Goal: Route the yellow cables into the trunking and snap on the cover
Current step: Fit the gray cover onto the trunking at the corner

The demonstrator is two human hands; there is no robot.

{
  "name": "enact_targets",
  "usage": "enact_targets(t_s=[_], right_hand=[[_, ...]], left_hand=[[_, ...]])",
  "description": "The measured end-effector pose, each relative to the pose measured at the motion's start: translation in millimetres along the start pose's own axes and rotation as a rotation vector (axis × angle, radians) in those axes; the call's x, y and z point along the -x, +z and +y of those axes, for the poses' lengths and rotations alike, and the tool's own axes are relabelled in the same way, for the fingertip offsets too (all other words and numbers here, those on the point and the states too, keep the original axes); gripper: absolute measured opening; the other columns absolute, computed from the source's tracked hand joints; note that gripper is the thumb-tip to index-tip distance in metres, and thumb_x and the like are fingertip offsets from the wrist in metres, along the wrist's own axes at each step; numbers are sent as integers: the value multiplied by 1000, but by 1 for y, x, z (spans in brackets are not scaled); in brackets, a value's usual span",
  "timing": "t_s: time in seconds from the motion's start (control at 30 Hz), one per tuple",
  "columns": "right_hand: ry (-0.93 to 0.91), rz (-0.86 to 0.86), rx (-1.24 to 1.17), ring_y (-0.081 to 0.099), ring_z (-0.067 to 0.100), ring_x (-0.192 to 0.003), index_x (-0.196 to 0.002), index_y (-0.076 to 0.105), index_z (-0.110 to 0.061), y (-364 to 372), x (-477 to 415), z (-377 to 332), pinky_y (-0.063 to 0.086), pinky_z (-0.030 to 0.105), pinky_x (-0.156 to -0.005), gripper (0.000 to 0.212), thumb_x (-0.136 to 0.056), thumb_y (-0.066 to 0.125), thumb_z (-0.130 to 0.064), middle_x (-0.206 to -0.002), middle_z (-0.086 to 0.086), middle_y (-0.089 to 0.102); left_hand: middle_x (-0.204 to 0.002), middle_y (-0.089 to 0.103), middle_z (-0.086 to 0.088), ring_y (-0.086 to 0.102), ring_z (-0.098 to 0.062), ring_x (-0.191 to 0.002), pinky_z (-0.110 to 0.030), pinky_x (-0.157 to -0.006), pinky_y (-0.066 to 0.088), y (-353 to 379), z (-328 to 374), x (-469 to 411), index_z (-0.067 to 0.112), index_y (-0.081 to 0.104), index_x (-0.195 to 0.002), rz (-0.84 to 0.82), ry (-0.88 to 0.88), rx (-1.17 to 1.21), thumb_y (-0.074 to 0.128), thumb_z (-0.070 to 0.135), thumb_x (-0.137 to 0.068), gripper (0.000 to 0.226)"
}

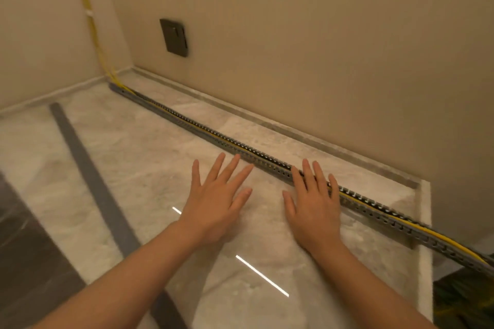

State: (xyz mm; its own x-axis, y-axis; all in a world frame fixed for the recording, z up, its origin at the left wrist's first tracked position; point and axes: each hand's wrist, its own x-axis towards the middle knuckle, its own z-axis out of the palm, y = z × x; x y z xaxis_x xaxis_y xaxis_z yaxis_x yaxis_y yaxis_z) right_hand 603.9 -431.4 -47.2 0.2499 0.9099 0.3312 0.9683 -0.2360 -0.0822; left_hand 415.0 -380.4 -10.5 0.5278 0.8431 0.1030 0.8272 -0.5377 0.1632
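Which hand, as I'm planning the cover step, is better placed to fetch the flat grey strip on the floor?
Probably left: the open left hand is nearer the long flat grey cover strip lying to its left; the right hand reaches over the slotted grey plastic trunking.

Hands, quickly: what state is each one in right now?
Left hand: open, fingers straight, holding nothing.
Right hand: open, straight fingers lying across the trunking, gripping nothing.

trunking (pixel 203 133) on floor (pixel 149 168) along wall (pixel 320 61), cables (pixel 374 204) inside, cover (pixel 88 171) lying left
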Motion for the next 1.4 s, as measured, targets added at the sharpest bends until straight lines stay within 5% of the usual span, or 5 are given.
enact_targets(t_s=[0.13,0.27,0.47,0.83,1.4], right_hand=[[-74,-89,-101,48,28,-127,-122,61,-12,-10,10,-27,23,42,-105,54,-85,35,-40,-135,11,54],[-170,-149,-208,52,26,-124,-123,61,-16,-21,19,-71,23,36,-102,54,-85,34,-44,-134,8,55],[-346,-277,-319,5,10,-144,-149,16,-30,-48,35,-143,5,27,-114,56,-97,25,-51,-158,-7,5],[-374,-361,-341,24,16,-139,-149,13,-23,-37,65,-304,24,32,-112,63,-95,41,-39,-155,-2,21],[-187,-287,-263,19,21,-141,-147,25,-20,15,20,-414,18,35,-114,56,-97,39,-40,-153,2,24]], left_hand=[[-157,-5,13,-15,-12,-144,-53,-110,-18,-18,-31,30,45,-1,-146,-33,15,-107,-36,67,-62,93],[-157,-5,12,-18,-12,-142,-51,-109,-22,-33,-60,61,44,-2,-146,-77,27,-146,-28,66,-67,86],[-157,-8,12,-25,-10,-137,-49,-105,-27,-50,-104,106,46,-4,-145,-123,15,-152,-22,66,-69,81],[-157,-7,13,-19,-6,-139,-50,-109,-24,-82,-201,180,44,-3,-145,-155,-30,-141,-3,63,-85,63],[-157,2,16,-15,-9,-143,-44,-106,-27,-91,-322,196,41,6,-147,-200,-175,21,-15,66,-67,87]])
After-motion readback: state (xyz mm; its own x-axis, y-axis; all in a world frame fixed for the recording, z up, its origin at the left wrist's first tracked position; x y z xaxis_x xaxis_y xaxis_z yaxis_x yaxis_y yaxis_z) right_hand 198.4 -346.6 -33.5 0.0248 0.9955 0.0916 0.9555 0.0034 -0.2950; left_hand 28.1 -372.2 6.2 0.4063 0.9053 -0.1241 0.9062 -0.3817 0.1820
